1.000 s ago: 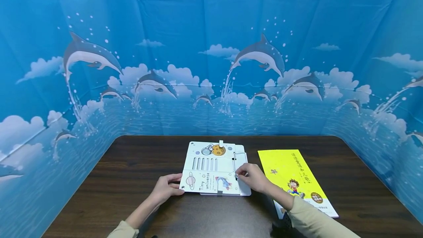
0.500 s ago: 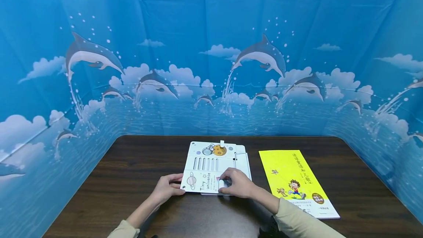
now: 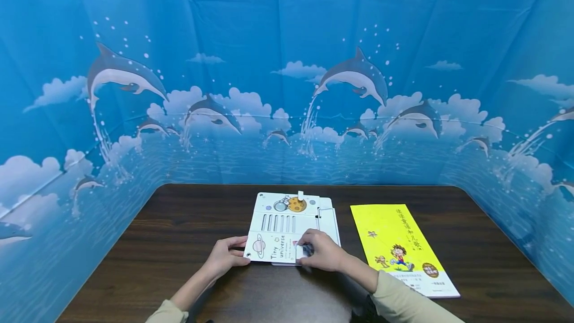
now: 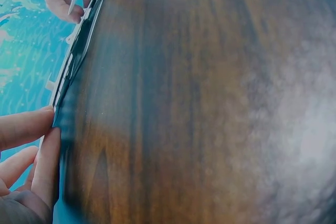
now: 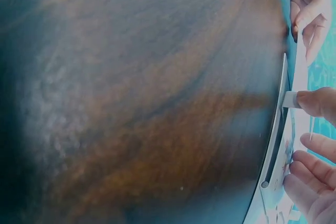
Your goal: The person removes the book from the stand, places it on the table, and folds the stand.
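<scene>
A white folding book stand (image 3: pixel 306 222), printed with planets and "Tiny universe", lies on the dark table. My left hand (image 3: pixel 224 253) grips its near left corner, thumb below and fingers along the side. At the near edge, my right hand (image 3: pixel 324 251) pinches a small white page clip (image 3: pixel 299 253). The right wrist view shows the thumb on this clip (image 5: pixel 291 99), with the other fingers over the stand's face. A second clip (image 3: pixel 300 195) stands at the far edge. Right of the panel runs a thin wire support (image 3: pixel 319 218), partly hidden by the right hand.
A yellow book (image 3: pixel 385 228) with a cartoon child on its cover lies to the right of the stand, close to the right forearm. Behind the wooden table (image 3: pixel 188 218) hangs a blue dolphin-print curtain (image 3: pixel 251 39).
My right hand has moved left from the wire on the stand's right side to the near-edge clip and has taken hold of it. The left hand stays on the corner.
</scene>
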A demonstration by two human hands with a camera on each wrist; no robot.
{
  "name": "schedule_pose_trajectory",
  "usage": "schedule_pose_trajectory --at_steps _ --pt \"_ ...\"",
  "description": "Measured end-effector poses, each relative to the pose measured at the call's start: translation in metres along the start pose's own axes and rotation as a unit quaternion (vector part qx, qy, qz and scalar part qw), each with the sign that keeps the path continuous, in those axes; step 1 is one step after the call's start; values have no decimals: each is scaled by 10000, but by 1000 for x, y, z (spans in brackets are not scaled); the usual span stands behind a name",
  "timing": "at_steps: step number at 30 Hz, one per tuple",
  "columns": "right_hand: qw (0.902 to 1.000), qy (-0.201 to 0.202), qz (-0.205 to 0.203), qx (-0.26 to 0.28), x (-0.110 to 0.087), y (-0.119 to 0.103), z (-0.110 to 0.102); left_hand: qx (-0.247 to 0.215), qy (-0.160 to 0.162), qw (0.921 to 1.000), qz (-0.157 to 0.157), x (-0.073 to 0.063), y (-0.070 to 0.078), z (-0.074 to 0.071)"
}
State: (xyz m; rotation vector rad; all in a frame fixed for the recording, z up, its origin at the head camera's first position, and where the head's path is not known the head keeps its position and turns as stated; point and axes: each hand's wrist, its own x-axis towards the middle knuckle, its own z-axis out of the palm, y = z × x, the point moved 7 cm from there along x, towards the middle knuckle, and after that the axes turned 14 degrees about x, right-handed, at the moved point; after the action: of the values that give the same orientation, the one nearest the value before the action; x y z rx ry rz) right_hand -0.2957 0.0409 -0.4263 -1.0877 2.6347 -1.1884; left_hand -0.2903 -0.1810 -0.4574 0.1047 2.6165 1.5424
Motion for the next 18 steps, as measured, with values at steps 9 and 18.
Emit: schedule_pose_trajectory --at_steps 9,18 --pt "9992 -147 136 332 3 1 -3 21 17 10000 -82 0 -1 -1" --pt "9950 -83 674 730 24 18 -24 132 74 9999 -83 -1 0 0"
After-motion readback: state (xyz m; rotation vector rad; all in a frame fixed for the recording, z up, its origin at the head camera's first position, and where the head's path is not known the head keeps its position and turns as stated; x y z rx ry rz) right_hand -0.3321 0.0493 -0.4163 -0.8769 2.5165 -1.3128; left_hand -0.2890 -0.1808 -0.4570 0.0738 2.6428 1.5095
